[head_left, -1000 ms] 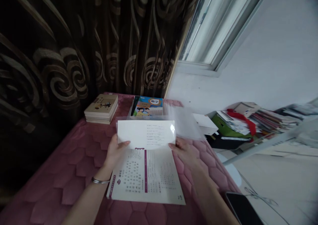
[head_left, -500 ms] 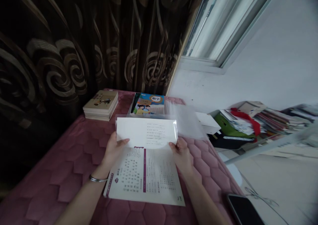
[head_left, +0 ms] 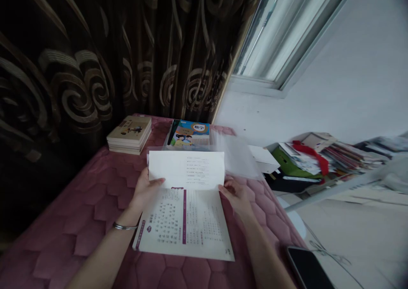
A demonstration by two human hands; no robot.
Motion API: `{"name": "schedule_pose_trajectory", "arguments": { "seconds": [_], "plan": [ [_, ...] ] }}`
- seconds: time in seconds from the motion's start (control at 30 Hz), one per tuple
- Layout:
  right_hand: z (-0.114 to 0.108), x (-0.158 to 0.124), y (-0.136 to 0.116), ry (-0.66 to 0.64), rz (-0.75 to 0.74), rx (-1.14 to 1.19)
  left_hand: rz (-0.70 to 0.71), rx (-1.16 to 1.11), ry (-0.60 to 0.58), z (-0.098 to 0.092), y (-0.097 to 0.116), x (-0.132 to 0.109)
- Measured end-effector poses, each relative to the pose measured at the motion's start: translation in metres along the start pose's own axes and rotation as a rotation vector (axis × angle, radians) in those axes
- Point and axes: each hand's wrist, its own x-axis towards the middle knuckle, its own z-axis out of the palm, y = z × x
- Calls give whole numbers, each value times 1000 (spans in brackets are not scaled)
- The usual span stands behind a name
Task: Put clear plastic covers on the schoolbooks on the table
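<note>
An open workbook (head_left: 184, 225) with printed text and a purple spine stripe lies on the pink quilted table (head_left: 79, 221). Over its top half I hold a clear plastic sleeve (head_left: 186, 170) with a white printed sheet inside. My left hand (head_left: 145, 191), with a bracelet on the wrist, pinches the sleeve's lower left corner. My right hand (head_left: 234, 193) grips its lower right corner. Both hands are closed on the sleeve's edges.
A stack of tan books (head_left: 130, 134) sits at the table's back left, beside a colourful textbook (head_left: 188, 135). A loose clear sleeve (head_left: 236, 157) lies at the right edge. A dark phone (head_left: 307, 267) rests at the near right. Cluttered books and papers (head_left: 315, 157) lie beyond, below a window (head_left: 287, 29).
The view has shifted slightly. Both hands keep the sleeve in nearly the same place over the workbook, with my right hand drawn a little to the right.
</note>
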Motion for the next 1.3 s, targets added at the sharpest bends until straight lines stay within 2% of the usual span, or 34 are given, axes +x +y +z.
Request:
{"name": "schedule_pose_trajectory", "arguments": {
  "seconds": [0.2,0.37,0.53,0.73,0.9,1.07,1.3],
  "plan": [
    [4,-2,0,41,-128,-82,11,-23,-4,0,0,0],
    [10,-9,-11,24,-32,-130,29,-6,2,-2,-5,2],
    [20,-16,-18,141,-1,-265,34,64,33,-2,-3,1],
    [27,-16,-11,170,-27,-235,41,105,39,0,1,-1],
    [29,-18,-17,203,-12,-176,57,124,40,0,-1,0],
    [25,-18,-17,162,-5,-107,75,131,39,0,-1,-1],
    [25,-19,-23,140,46,-84,47,111,-57,-3,4,-1]
  ]
}}
